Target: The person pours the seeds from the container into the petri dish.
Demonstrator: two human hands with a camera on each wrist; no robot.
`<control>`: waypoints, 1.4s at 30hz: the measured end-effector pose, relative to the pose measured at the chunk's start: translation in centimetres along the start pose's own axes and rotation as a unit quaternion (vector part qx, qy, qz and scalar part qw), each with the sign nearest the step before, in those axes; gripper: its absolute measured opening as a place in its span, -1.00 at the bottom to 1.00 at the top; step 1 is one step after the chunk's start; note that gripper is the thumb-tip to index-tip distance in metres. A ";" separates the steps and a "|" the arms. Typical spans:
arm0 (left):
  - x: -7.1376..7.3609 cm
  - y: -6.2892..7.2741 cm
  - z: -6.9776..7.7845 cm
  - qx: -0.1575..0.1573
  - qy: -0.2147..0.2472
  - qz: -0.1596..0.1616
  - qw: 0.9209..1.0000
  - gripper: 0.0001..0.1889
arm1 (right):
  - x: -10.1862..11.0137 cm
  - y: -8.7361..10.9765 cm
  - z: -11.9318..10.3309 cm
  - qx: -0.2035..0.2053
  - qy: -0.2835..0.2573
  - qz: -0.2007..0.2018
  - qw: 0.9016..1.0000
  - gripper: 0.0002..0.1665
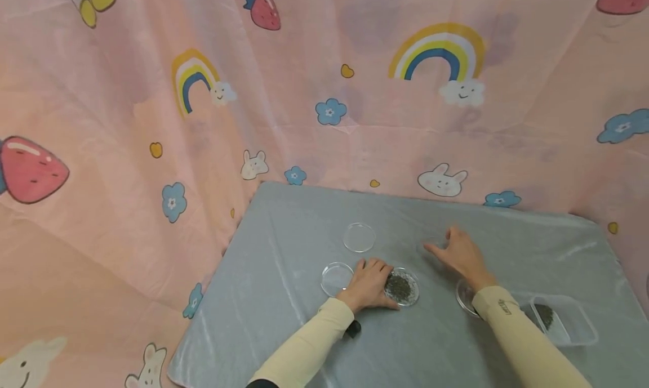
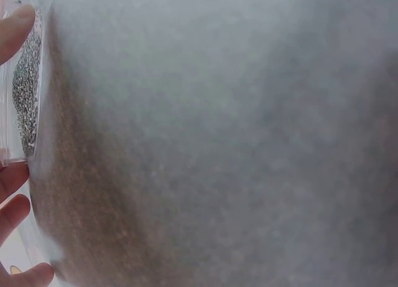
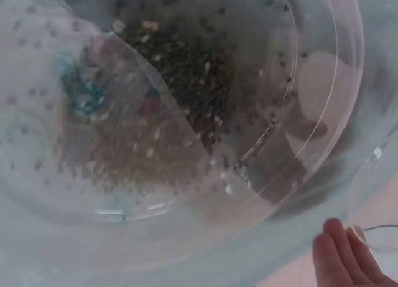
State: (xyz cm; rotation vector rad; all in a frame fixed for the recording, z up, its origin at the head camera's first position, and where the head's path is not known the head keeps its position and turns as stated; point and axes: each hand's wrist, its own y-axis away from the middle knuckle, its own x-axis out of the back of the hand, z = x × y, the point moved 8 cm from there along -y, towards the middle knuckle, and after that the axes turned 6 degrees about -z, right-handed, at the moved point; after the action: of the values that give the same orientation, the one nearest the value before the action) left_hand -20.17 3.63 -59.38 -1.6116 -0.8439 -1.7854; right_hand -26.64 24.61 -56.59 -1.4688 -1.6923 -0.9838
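Observation:
My left hand [image 1: 371,286] holds the rim of a clear petri dish [image 1: 414,291] with dark green and pale grains in it. In the left wrist view the thumb [image 2: 15,32] and a finger touch opposite edges of this dish [image 2: 26,94]. Farther right, my right hand [image 1: 461,255] pinches a faint, clear round lid [image 1: 427,245] above the cloth; its edge [image 3: 373,237] shows by the fingers in the right wrist view. Beneath that wrist lies another clear petri dish [image 1: 462,298], partly hidden by the sleeve. Dark grains [image 3: 193,75] fill its middle.
Two clear round dishes or lids, one at the back [image 1: 359,237] and one left of the left hand [image 1: 334,279], lie on the grey cloth [image 1: 304,224]. A clear plastic box [image 1: 583,320] with green matter stands right. A small dark object [image 1: 353,329] sits by the left sleeve.

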 end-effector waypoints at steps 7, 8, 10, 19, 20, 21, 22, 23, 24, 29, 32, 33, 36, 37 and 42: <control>-0.1 0.1 -0.3 0.003 0.006 -0.005 1.000 -0.08 | -0.7 0.5 -0.1 0.007 0.005 -0.061 0.998 -0.09; -0.1 0.1 -0.3 0.003 0.007 -0.006 1.000 -0.08 | -0.9 0.6 0.0 0.007 0.007 -0.071 0.997 -0.06; -0.1 0.1 -0.2 0.002 0.008 -0.008 1.000 -0.08 | -1.3 0.8 0.1 0.004 0.011 -0.087 0.996 0.02; -0.4 0.1 0.0 -0.001 0.015 -0.006 1.000 -0.07 | -2.2 1.3 1.0 -0.014 0.048 -0.110 0.993 0.16; -0.4 0.1 0.1 -0.001 0.015 -0.006 1.000 -0.07 | -2.2 1.4 1.1 -0.014 0.056 -0.110 0.992 0.18; -0.3 0.1 0.1 -0.001 0.015 -0.006 1.000 -0.07 | -2.3 1.4 1.2 -0.015 0.064 -0.110 0.992 0.19; -0.3 0.1 0.1 -0.001 0.014 -0.006 1.000 -0.07 | -2.3 1.5 1.3 -0.016 0.070 -0.111 0.991 0.20; -0.3 0.1 0.1 -0.001 0.016 -0.006 1.000 -0.06 | -2.4 1.5 1.4 -0.018 0.075 -0.112 0.991 0.20; -0.3 0.1 0.2 -0.002 0.016 -0.006 1.000 -0.06 | -2.5 1.5 1.5 -0.019 0.079 -0.111 0.990 0.21; -0.3 0.0 0.2 0.001 0.018 -0.005 1.000 -0.07 | -2.9 1.5 2.2 -0.031 0.083 -0.112 0.990 0.24; -0.2 0.0 0.2 0.002 0.016 -0.004 1.000 -0.07 | -2.9 1.5 2.1 -0.028 0.088 -0.103 0.990 0.23; -0.3 0.0 0.2 0.002 0.015 -0.003 1.000 -0.07 | -2.8 1.5 2.0 -0.024 0.089 -0.098 0.991 0.23; -0.2 -0.1 0.1 0.004 0.016 -0.003 1.000 -0.06 | -2.3 1.6 1.4 -0.008 0.088 -0.076 0.993 0.22; -0.3 -0.1 0.1 0.005 0.016 -0.005 1.000 -0.06 | -2.2 1.7 1.2 -0.002 0.087 -0.069 0.994 0.22; -0.2 -0.2 0.0 0.012 0.017 -0.012 1.000 -0.06 | -1.6 2.5 -0.1 0.030 0.081 -0.034 0.996 0.23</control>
State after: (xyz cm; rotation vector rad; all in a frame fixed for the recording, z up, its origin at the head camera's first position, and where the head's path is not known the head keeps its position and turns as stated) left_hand -20.34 3.76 -59.62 -1.5576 -0.8703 -1.8068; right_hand -23.98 23.92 -57.67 -1.2655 -1.6489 -1.0507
